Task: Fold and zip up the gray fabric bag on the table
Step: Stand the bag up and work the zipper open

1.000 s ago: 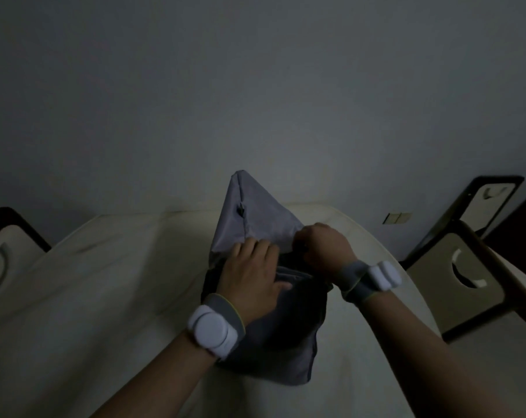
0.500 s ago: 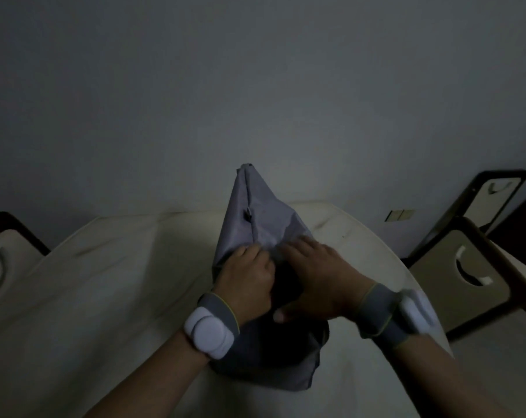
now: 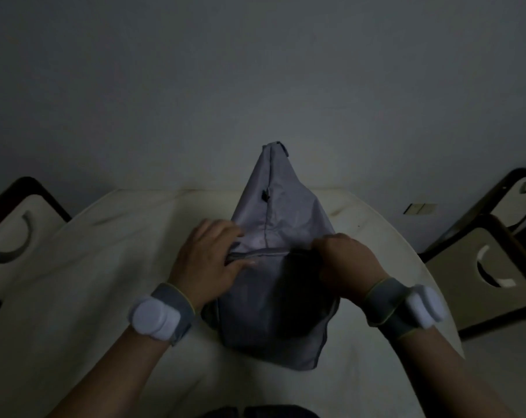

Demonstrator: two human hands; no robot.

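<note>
Dim light falls on a plain grey wall (image 3: 255, 70) behind a rounded, cream-coloured tabletop (image 3: 104, 267), its smooth surface marked with faint dark smudges near the far edge. Dark-framed chairs with pale seats stand at either side, one chair (image 3: 11, 233) at the left and another chair (image 3: 479, 273) at the right, each seat cut with a curved slot. A small pale wall plate (image 3: 420, 208) sits low on the wall at the right.

At the middle of the tabletop lies the gray fabric bag (image 3: 273, 312), soft and matte, its far end rising to a peak with a seam running down the centre and a small dark zipper pull (image 3: 265, 194) on that seam. The near part lies flat and darker, with a stitched edge.

The left hand (image 3: 207, 260) pinches a fold of the bag's fabric, thumb under and fingers (image 3: 222, 230) spread over it. The right hand (image 3: 346, 260) is curled into a fist on the same fold line; what its fingers enclose is hidden. Both wrists carry grey bands with white rounded sensor units, the left band (image 3: 159, 315) and the right band (image 3: 406, 306).
</note>
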